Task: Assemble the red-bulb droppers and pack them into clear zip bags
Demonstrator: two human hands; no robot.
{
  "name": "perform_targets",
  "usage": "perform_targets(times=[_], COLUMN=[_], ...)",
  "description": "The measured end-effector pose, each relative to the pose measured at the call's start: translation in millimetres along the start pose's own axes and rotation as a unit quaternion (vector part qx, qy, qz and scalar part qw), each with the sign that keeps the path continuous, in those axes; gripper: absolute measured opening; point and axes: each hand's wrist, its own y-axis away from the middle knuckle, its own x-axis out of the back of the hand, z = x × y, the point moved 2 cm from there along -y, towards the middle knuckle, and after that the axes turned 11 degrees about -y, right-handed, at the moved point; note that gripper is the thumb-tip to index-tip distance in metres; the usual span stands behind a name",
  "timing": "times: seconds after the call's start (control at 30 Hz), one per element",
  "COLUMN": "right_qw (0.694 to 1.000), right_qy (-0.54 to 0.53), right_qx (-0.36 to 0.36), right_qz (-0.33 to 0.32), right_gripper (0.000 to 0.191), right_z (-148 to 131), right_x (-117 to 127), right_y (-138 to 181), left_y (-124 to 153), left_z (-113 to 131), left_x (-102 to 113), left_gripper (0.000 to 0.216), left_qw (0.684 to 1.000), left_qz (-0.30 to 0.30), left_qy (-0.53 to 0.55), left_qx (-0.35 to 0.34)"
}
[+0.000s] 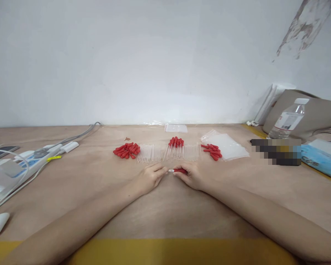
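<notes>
Fingers of left hand (pixel 149 179): tips (pixel 160 170) pressed together, pinching the clear end of one dropper (pixel 175 170). Fingers of right hand (pixel 192 177): tips (pixel 188 168) closed round the red bulb end of the same dropper. The dropper lies level between the two sets of fingertips, just above the bench (pixel 165 209) at its centre, with both hands resting on the surface and nearly touching. Directly behind the hands: a row of clear glass tubes (pixel 149 153) laid side by side, and to its right a group of finished droppers (pixel 176 144) with red bulbs pointing away. Left of the row: a loose heap of red bulbs (pixel 127 150). Right of the row: a smaller lot of red bulbs (pixel 212 151) at the edge of a clear plastic bag (pixel 233 146). At the wall: a second small bag (pixel 175 128). Far left: white power strip with cables (pixel 41 155). Far right: water bottle (pixel 288 119), blue packet (pixel 324 156).
</notes>
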Motion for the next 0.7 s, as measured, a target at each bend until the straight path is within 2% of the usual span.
perform_targets(times=[0.27,0.4,0.53,0.7], right_qw=[1.000,0.999,0.998,0.997], right_qy=[0.001,-0.034,-0.038,-0.050], right_qx=[0.013,-0.019,-0.045,-0.045], right_qz=[0.001,-0.028,-0.027,-0.034], right_gripper=[0.012,0.013,0.015,0.019], right_z=[-3.2,0.0,3.3,6.1], right_x=[-2.6,0.3,4.2,6.3], right_y=[-5.3,-5.1,-2.7,0.3], left_y=[-1.8,-2.6,-1.5,-0.3], left_z=[0.6,-0.7,-1.5,-1.1], left_x=[-2.8,-0.3,-0.4,-0.5], left_gripper=[0.024,0.023,0.021,0.022], left_qw=[1.000,0.999,0.999,0.999], left_qz=[0.009,0.014,0.012,-0.006], left_qy=[0.012,0.028,0.037,0.034], left_qx=[-0.010,-0.011,-0.002,0.006])
